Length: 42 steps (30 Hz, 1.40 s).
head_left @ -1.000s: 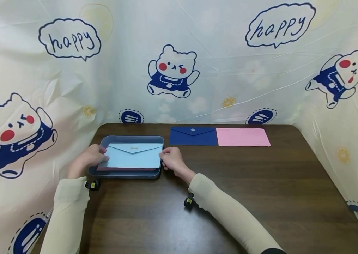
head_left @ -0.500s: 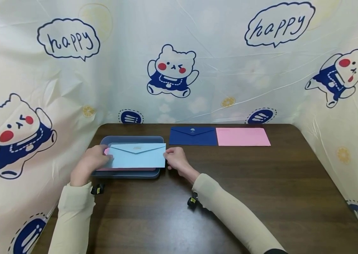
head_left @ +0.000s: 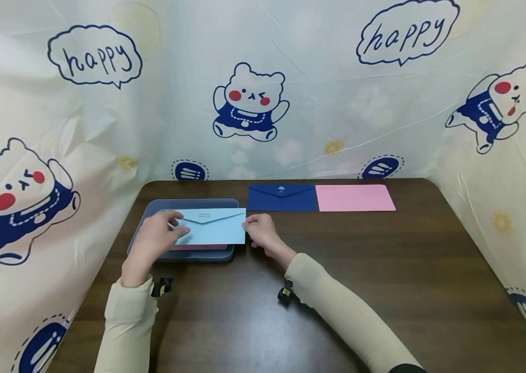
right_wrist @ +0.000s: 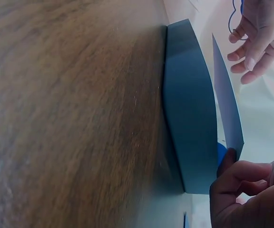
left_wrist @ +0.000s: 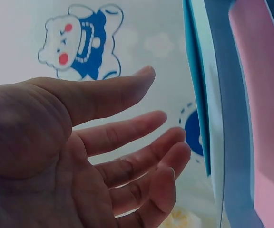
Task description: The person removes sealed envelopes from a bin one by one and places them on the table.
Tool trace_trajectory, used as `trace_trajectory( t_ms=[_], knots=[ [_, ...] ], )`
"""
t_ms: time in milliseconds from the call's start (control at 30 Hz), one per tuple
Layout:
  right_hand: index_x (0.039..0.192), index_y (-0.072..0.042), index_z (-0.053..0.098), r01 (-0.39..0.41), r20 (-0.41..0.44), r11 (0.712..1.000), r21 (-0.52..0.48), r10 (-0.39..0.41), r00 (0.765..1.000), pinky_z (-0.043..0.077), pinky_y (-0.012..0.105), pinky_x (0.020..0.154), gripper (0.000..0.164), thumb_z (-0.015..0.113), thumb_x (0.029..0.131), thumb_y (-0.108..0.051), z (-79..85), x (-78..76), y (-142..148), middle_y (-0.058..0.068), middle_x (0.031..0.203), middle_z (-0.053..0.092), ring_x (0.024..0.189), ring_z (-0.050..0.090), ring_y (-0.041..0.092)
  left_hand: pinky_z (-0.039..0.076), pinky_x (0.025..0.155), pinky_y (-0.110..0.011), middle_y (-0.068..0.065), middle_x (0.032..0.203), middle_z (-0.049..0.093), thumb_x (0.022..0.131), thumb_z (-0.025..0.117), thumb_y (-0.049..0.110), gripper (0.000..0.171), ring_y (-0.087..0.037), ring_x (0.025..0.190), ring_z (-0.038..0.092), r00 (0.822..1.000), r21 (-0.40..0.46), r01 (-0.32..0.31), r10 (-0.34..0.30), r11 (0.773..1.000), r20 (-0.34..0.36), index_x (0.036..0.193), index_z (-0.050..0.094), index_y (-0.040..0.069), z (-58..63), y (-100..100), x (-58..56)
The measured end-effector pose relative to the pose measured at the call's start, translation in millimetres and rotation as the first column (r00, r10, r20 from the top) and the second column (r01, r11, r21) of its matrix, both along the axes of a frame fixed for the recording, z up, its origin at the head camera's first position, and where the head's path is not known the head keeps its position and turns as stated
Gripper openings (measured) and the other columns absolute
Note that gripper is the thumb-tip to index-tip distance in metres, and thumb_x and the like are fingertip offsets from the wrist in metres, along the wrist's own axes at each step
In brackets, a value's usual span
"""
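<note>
My right hand point(head_left: 265, 233) pinches the right edge of a light blue envelope point(head_left: 218, 230), flap side up, which is held above a blue-grey tray point(head_left: 197, 203). In the right wrist view a gap shows between the envelope point(right_wrist: 228, 102) and the tray wall point(right_wrist: 189, 104). Over the envelope's left part hovers my left hand point(head_left: 153, 241), hiding that end. The left wrist view shows this hand point(left_wrist: 113, 142) with thumb and fingers apart, gripping nothing. Something pink and flat point(head_left: 202, 247) lies in the tray beneath the envelope, mostly covered.
A dark blue envelope point(head_left: 283, 201) and a pink envelope-sized sheet point(head_left: 355, 198) lie side by side at the back of the brown wooden table point(head_left: 360, 269). Behind the table hangs a printed curtain point(head_left: 318, 77).
The light blue envelope has shifted right, past the tray's right edge, with my right hand on it. My left hand has let go of its left end and moved right over it.
</note>
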State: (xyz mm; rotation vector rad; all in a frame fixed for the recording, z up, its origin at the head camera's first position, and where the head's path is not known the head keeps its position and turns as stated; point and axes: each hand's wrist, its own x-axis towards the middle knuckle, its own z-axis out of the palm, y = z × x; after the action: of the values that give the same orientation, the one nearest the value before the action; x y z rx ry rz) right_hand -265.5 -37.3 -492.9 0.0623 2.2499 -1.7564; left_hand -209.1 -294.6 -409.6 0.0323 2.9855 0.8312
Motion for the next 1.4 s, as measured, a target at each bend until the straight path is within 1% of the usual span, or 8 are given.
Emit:
trace_trajectory(
  t_ms=[267, 333, 567, 700, 867, 1133, 1233, 1400],
  knots=[
    [0.115, -0.002, 0.075, -0.005, -0.005, 1.0, 0.002, 0.005, 1.0, 0.05, 0.028, 0.053, 0.018, 0.065, 0.105, -0.013, 1.3, -3.8, 7.9, 0.008, 0.106, 0.067, 0.087, 0.06, 0.024, 0.054, 0.074, -0.042, -0.009, 0.089, 0.074, 0.094, 0.08, 0.011, 0.012, -0.026, 0.079, 0.061, 0.991, 0.015, 0.094, -0.092, 0.996, -0.098, 0.1, 0.08, 0.001, -1.2, 30.4, 1.6],
    [0.116, -0.002, 0.074, -0.003, -0.011, 1.0, -0.002, 0.003, 1.0, 0.049, 0.028, 0.053, 0.018, 0.065, 0.105, -0.013, 0.5, -3.5, 9.1, 0.009, 0.106, 0.067, 0.086, 0.061, 0.025, 0.053, 0.071, -0.039, -0.007, 0.085, 0.074, 0.093, 0.08, 0.008, 0.007, -0.024, 0.076, 0.06, 0.989, 0.028, 0.114, -0.11, 0.993, -0.101, 0.096, 0.081, 0.002, -4.2, 36.9, 1.1],
    [0.117, -0.001, 0.074, -0.005, 0.016, 1.0, 0.009, 0.004, 1.0, 0.045, 0.026, 0.051, 0.019, 0.064, 0.106, -0.013, -5.9, 2.2, 11.2, 0.009, 0.105, 0.067, 0.076, 0.057, 0.022, 0.054, 0.067, -0.037, -0.002, 0.078, 0.072, 0.092, 0.083, 0.01, 0.005, -0.02, 0.071, 0.058, 0.985, 0.009, 0.17, -0.17, 0.985, -0.009, 0.091, 0.082, 0.005, -18.5, 56.1, 3.0],
    [0.117, -0.001, 0.073, 0.0, -0.008, 1.0, 0.008, 0.0, 1.0, 0.044, 0.026, 0.05, 0.019, 0.064, 0.106, -0.014, -1.2, -0.7, 14.1, 0.009, 0.103, 0.067, 0.07, 0.054, 0.019, 0.054, 0.069, -0.039, 0.0, 0.076, 0.071, 0.09, 0.084, 0.012, 0.006, -0.02, 0.071, 0.058, 0.981, -0.02, 0.195, -0.195, 0.981, -0.003, 0.087, 0.082, 0.008, -19.9, 64.2, 0.2],
    [0.115, -0.002, 0.074, -0.01, -0.013, 1.0, -0.003, 0.01, 1.0, 0.042, 0.026, 0.05, 0.018, 0.064, 0.106, -0.014, 3.4, -4.2, 18.0, 0.01, 0.101, 0.068, 0.061, 0.049, 0.017, 0.056, 0.072, -0.04, 0.001, 0.079, 0.072, 0.089, 0.086, 0.012, 0.005, -0.019, 0.074, 0.06, 0.971, -0.054, 0.233, -0.229, 0.971, 0.067, 0.089, 0.082, 0.008, -17.4, 70.3, 0.2],
    [0.119, -0.002, 0.074, -0.017, -0.013, 1.0, 0.0, 0.017, 1.0, 0.049, 0.029, 0.055, 0.02, 0.065, 0.105, -0.014, 3.0, -8.9, 22.6, 0.009, 0.109, 0.068, 0.086, 0.059, 0.023, 0.055, 0.07, -0.035, 0.003, 0.078, 0.07, 0.09, 0.085, 0.01, 0.005, -0.018, 0.071, 0.059, 0.92, -0.081, 0.369, -0.352, 0.926, 0.171, 0.093, 0.083, 0.007, -19.5, 75.9, 0.9],
    [0.119, -0.003, 0.074, -0.01, -0.016, 1.0, 0.012, 0.01, 1.0, 0.05, 0.029, 0.057, 0.021, 0.065, 0.106, -0.015, 4.1, -10.2, 24.5, 0.009, 0.111, 0.068, 0.092, 0.06, 0.024, 0.054, 0.069, -0.035, 0.004, 0.076, 0.069, 0.089, 0.085, 0.01, 0.004, -0.018, 0.071, 0.058, 0.916, -0.089, 0.38, -0.361, 0.921, 0.175, 0.091, 0.083, 0.008, -20.3, 77.3, 0.7],
    [0.12, -0.003, 0.074, -0.026, 0.001, 1.0, 0.016, 0.026, 1.0, 0.05, 0.028, 0.057, 0.021, 0.064, 0.106, -0.016, 3.3, -11.8, 29.6, 0.009, 0.111, 0.068, 0.09, 0.06, 0.025, 0.052, 0.068, -0.034, 0.005, 0.074, 0.067, 0.09, 0.084, 0.009, 0.005, -0.018, 0.07, 0.057, 0.913, -0.087, 0.388, -0.369, 0.918, 0.177, 0.086, 0.081, 0.011, -22.9, 77.5, 0.4]
  ],
)
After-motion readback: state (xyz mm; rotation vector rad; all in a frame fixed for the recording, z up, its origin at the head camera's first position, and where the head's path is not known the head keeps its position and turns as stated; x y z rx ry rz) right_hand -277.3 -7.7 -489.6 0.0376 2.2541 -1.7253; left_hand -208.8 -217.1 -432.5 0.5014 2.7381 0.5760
